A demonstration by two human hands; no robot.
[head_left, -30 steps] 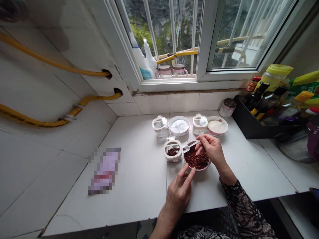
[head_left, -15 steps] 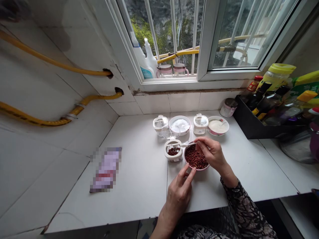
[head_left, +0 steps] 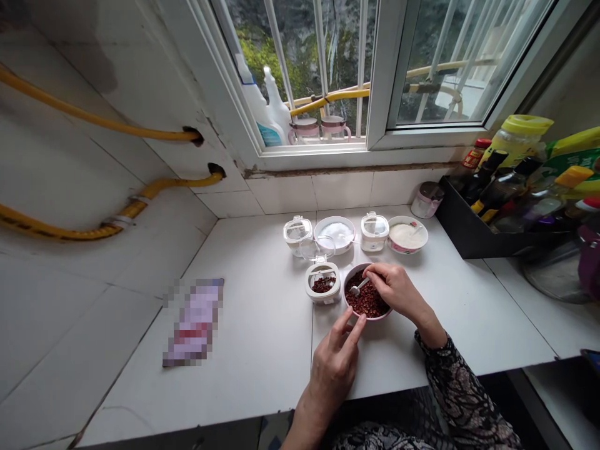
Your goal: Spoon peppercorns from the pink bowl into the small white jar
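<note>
My right hand [head_left: 398, 290] pinches the handle of a small white spoon [head_left: 359, 288]. Its scoop dips into reddish-brown peppercorns [head_left: 368, 305] in a round pink-rimmed bowl [head_left: 375, 319]. Two outstretched fingertips of my left hand [head_left: 335, 359] touch the bowl's near rim, apart from each other. Just left of the bowl, a small white-rimmed seasoning jar [head_left: 323, 294] stands with its clear lid [head_left: 323, 247] flipped up and some peppercorns inside.
Behind stand two lidded seasoning jars [head_left: 298, 232] [head_left: 374, 232], a bowl of white grains [head_left: 335, 232] and a bowl of off-white powder [head_left: 407, 236]. A black bottle box [head_left: 469, 234] is at right. A blurred purple packet [head_left: 194, 325] lies at left.
My right hand has drawn the spoon from over the jar's opening back to the right and down into the peppercorns in the bowl. My left hand stays at the rim.
</note>
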